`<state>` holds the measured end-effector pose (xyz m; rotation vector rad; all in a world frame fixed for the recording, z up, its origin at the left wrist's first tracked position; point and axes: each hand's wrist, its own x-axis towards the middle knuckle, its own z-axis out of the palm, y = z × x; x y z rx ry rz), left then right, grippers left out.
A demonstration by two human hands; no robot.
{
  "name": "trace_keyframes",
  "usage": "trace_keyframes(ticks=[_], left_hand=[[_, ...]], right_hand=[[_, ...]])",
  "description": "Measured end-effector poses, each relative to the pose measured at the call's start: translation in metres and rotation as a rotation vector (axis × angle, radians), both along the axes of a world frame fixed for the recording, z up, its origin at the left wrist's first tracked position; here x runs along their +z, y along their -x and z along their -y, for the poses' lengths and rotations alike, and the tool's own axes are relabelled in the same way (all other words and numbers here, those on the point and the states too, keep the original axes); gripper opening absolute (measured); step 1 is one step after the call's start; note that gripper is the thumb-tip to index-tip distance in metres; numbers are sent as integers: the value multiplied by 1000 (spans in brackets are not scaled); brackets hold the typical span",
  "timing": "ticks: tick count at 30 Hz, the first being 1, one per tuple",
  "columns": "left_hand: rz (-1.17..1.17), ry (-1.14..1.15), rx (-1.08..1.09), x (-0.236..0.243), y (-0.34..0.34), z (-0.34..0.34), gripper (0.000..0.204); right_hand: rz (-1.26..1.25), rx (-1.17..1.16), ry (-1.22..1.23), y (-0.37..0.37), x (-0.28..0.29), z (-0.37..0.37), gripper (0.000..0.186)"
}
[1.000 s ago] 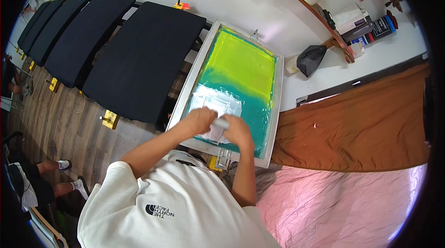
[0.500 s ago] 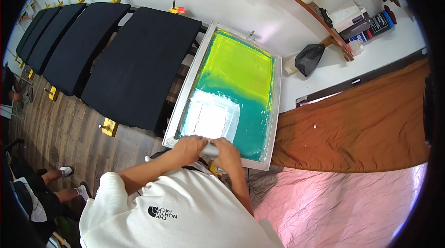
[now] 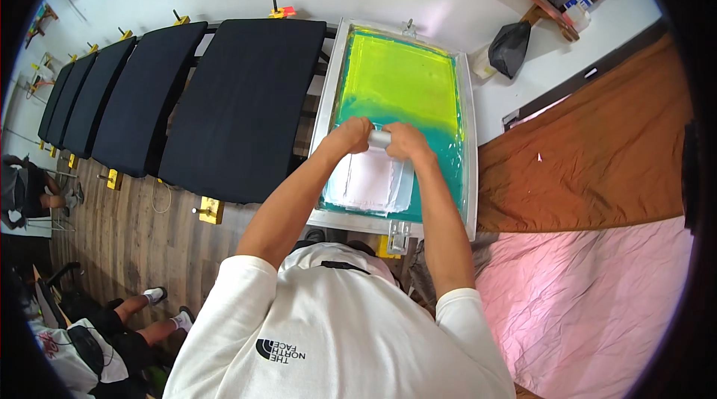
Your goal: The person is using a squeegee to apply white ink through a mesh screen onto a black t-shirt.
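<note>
Pale-framed screen (image 3: 470,153) (green and yellow), white ink (image 3: 366,179) spread on it

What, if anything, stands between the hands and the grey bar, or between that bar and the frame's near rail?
Nothing visible: the left hand and right hand both grip the grey bar. Toward the near rail I see only a flat, white-smeared surface, with no object standing on it.

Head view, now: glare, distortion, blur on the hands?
Head view: whitish sheen on the pink sheet; head view: wooden shelf bends, corners go black; head view: left hand and right hand show no strong blur.
</note>
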<state>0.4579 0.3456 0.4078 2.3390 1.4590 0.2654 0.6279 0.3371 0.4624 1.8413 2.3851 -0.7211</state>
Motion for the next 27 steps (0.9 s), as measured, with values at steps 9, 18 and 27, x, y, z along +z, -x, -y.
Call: trace_keyframes(ticks=[9, 18, 27], left_hand=[[-302, -253, -105, -25, -3, 0, 22], [-66, -231, -57, -7, -2, 38, 12], [-37, -235, -42, -4, 0, 76, 12]], right_hand=[[92, -104, 37, 5, -1, 3, 49], [129, -172, 73, 12, 6, 41, 47], [120, -143, 62, 10, 1, 75, 45]])
